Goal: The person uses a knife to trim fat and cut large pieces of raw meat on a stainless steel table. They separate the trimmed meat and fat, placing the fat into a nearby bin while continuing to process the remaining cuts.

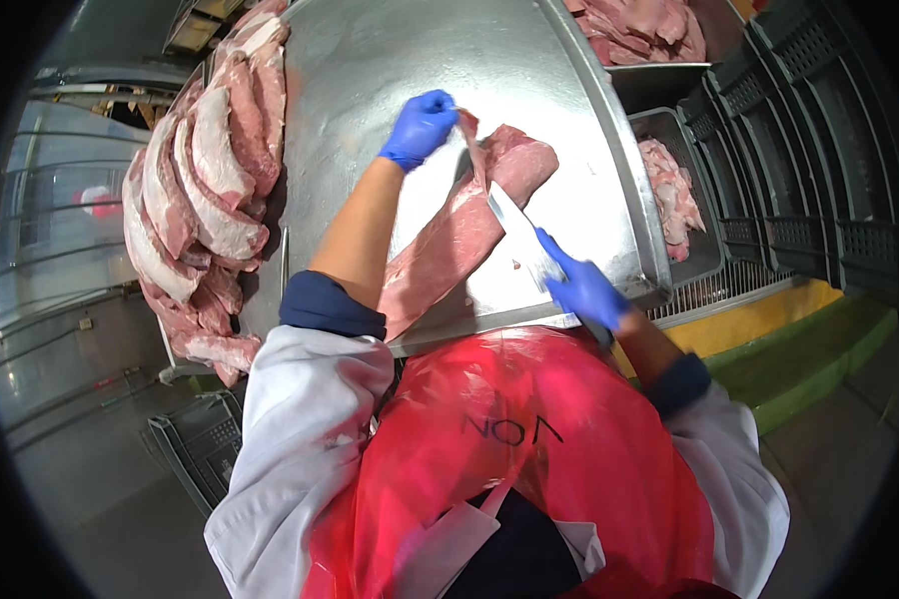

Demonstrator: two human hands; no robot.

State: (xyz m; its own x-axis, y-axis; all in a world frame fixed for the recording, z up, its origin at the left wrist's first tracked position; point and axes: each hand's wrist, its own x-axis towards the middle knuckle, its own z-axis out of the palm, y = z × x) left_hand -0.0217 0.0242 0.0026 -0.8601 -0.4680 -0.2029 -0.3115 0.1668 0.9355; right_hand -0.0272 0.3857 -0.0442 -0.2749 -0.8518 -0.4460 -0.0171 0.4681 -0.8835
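A long pink piece of boneless meat (449, 235) lies slantwise on the metal table (370, 60) in front of me. My left hand (420, 132), in a blue glove, is closed in a pinch on a thin strip of meat (472, 147), pulling it up from the piece's far end. My right hand (587, 292), also gloved in blue, grips a knife (512, 214) with the index finger stretched forward along it. The blade's tip touches the meat at the base of the lifted strip. My right hand is slightly blurred, and its fingers hide most of the handle.
Long pale meat pieces (205, 190) are heaped along the table's left side. At the far right stands a metal tray of meat (649, 30). Below it, a dark bin holds pale trimmings (672, 195). Black plastic crates (809, 130) line the right. A thin metal rod (285, 257) lies left.
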